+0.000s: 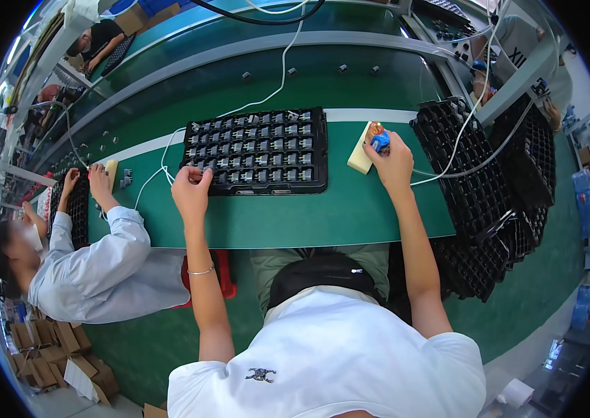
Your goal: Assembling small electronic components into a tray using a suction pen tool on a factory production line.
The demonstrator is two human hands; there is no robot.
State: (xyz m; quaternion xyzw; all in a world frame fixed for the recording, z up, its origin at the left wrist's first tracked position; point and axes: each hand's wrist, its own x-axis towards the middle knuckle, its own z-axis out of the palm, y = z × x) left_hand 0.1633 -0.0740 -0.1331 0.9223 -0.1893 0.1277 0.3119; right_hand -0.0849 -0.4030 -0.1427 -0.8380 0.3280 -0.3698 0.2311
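Observation:
A black moulded tray (255,150) lies on the green table with rows of small black-and-silver parts in its pockets. At its front left corner is my left hand (191,191), thumb and fingers pinched together; what lies between the fingertips is too small to make out. To the right of the tray, my right hand (391,164) closes around a small blue object (380,141), whose kind I cannot tell. This object is against a cream block (360,159) with an orange-brown piece (376,129) at its top.
Stacked black trays (458,157) stand along the right end of the green table (274,221). White cables (283,76) cross the work surface. On my left sits a co-worker (93,272) in a light blue shirt. Several small parts (342,68) lie beyond the tray.

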